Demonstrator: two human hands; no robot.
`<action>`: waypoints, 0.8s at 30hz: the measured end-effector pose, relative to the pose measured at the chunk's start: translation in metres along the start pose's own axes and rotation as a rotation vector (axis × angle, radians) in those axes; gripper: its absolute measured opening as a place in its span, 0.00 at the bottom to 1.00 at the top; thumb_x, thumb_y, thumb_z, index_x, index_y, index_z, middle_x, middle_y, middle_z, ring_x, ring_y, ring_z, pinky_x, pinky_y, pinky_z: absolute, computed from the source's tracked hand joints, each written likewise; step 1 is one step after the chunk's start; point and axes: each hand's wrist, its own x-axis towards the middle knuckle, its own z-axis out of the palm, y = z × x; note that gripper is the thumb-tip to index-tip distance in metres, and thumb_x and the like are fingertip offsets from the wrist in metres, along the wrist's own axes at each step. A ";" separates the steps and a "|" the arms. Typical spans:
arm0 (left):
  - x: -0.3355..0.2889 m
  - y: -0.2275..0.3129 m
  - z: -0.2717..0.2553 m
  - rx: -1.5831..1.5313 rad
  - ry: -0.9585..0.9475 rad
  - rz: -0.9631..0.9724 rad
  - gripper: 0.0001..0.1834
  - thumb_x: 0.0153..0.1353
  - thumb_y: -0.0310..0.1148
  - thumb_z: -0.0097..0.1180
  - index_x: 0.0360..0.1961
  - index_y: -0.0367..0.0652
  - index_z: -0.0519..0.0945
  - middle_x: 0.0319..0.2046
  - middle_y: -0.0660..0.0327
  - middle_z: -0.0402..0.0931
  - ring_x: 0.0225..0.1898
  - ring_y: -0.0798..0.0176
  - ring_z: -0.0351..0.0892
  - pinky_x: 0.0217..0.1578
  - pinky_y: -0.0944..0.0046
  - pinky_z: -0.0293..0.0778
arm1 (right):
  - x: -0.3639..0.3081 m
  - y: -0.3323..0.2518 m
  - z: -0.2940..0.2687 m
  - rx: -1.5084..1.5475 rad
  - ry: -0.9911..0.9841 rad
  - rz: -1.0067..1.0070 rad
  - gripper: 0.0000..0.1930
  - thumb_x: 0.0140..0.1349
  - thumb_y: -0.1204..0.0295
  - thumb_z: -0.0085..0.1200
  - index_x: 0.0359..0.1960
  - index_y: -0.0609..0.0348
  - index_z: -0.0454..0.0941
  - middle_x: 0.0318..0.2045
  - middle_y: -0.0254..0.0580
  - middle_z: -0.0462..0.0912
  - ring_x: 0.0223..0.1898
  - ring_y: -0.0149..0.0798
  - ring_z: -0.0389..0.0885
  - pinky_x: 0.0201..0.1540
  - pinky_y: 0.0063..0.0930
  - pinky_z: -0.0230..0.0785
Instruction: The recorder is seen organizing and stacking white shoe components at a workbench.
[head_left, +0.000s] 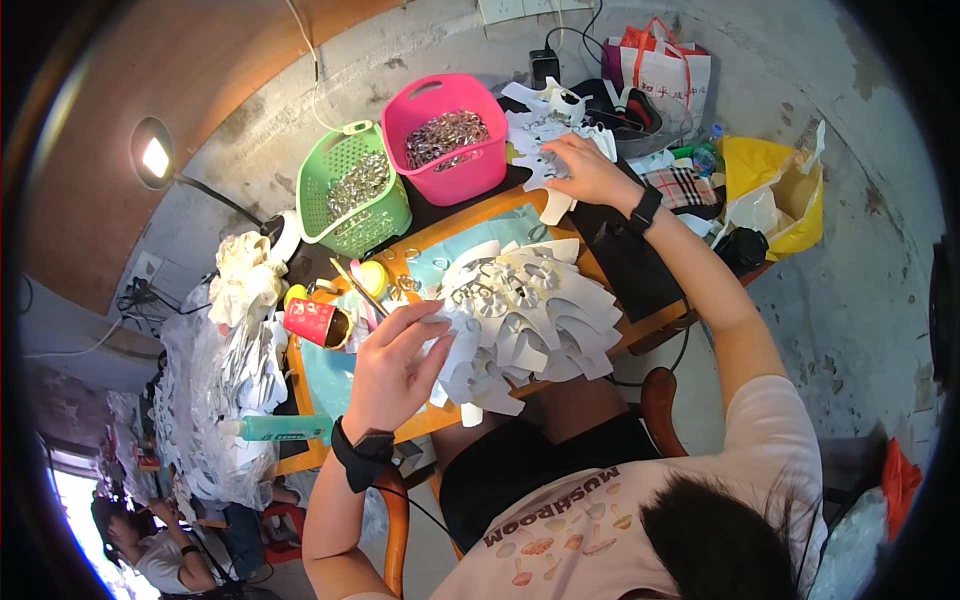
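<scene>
My left hand (395,365) is bent at the left edge of a large layered white assembly (535,315). Its thumb and forefinger close on a pale, translucent petal-shaped piece (458,345) there. A thin stick (358,284), perhaps a brush handle, runs up-left from these fingers past a small yellow jar (375,277); whether the hand holds it I cannot tell. Farther right, my right hand (590,168) reaches over a pile of white cut-out pieces (548,112). Its fingers and thumb are apart, touching the pile's near side.
Behind the work stand a green basket (312,205) and a pink basket (470,180), both with shiny metal rings. A red cup (312,322), a lamp (155,160) and plastic-wrapped white pieces (215,400) are at left. A yellow bag (770,170) stands right. Another person (170,560) sits lower left.
</scene>
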 end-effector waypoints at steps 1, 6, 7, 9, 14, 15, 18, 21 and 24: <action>-0.001 0.001 -0.001 -0.006 -0.002 -0.014 0.07 0.54 0.23 0.63 0.35 0.35 0.82 0.44 0.53 0.80 0.39 0.51 0.83 0.39 0.61 0.78 | -0.003 0.017 0.016 -0.012 0.043 0.058 0.31 0.53 0.62 0.65 0.58 0.61 0.71 0.50 0.52 0.77 0.52 0.55 0.75 0.59 0.43 0.65; -0.002 0.004 -0.001 -0.020 -0.010 -0.059 0.06 0.54 0.22 0.64 0.34 0.35 0.82 0.44 0.54 0.79 0.37 0.54 0.83 0.35 0.62 0.79 | -0.010 0.048 0.040 0.101 -0.226 0.021 0.27 0.49 0.60 0.67 0.49 0.62 0.78 0.44 0.52 0.81 0.50 0.52 0.77 0.55 0.41 0.68; -0.002 0.003 0.000 -0.009 0.001 -0.031 0.06 0.54 0.22 0.64 0.34 0.36 0.82 0.44 0.54 0.79 0.36 0.54 0.83 0.34 0.63 0.79 | -0.012 0.047 0.042 0.081 -0.222 0.012 0.26 0.48 0.60 0.67 0.46 0.62 0.80 0.43 0.51 0.81 0.49 0.52 0.78 0.53 0.41 0.69; -0.003 -0.001 0.001 0.010 0.026 0.027 0.06 0.53 0.22 0.64 0.34 0.36 0.82 0.44 0.54 0.79 0.35 0.55 0.82 0.33 0.63 0.78 | -0.014 0.043 0.044 0.075 -0.215 0.012 0.23 0.46 0.61 0.68 0.42 0.63 0.81 0.40 0.49 0.82 0.45 0.51 0.79 0.49 0.41 0.70; -0.002 0.005 0.000 -0.018 0.000 -0.054 0.07 0.53 0.22 0.63 0.34 0.36 0.82 0.43 0.54 0.79 0.36 0.54 0.82 0.35 0.63 0.78 | -0.015 0.035 0.039 0.205 -0.196 0.065 0.18 0.49 0.64 0.68 0.39 0.61 0.82 0.32 0.43 0.83 0.38 0.43 0.82 0.43 0.34 0.73; -0.001 0.006 0.000 -0.015 0.007 -0.048 0.07 0.53 0.21 0.63 0.34 0.36 0.82 0.43 0.54 0.79 0.37 0.53 0.83 0.36 0.62 0.78 | -0.015 0.038 0.037 0.349 -0.172 0.123 0.16 0.51 0.65 0.67 0.39 0.61 0.82 0.32 0.42 0.83 0.39 0.40 0.82 0.43 0.31 0.73; -0.001 0.005 0.001 -0.003 0.040 -0.012 0.07 0.53 0.21 0.62 0.35 0.37 0.82 0.43 0.54 0.79 0.40 0.52 0.82 0.39 0.61 0.78 | -0.009 0.035 0.019 0.854 -0.113 0.376 0.13 0.61 0.67 0.61 0.43 0.61 0.80 0.37 0.36 0.83 0.45 0.28 0.81 0.46 0.25 0.73; -0.002 0.003 0.004 -0.017 0.059 -0.043 0.08 0.53 0.20 0.61 0.36 0.37 0.82 0.42 0.53 0.80 0.41 0.51 0.82 0.40 0.61 0.78 | -0.004 -0.005 -0.030 1.374 -0.040 0.484 0.19 0.63 0.71 0.57 0.54 0.62 0.73 0.49 0.39 0.79 0.49 0.32 0.80 0.54 0.29 0.71; -0.003 0.003 0.005 -0.011 0.067 -0.073 0.09 0.53 0.19 0.61 0.38 0.37 0.81 0.46 0.54 0.78 0.42 0.50 0.82 0.40 0.60 0.78 | -0.009 -0.058 -0.063 1.298 -0.062 0.131 0.19 0.62 0.72 0.57 0.53 0.64 0.73 0.48 0.40 0.78 0.51 0.34 0.78 0.56 0.29 0.70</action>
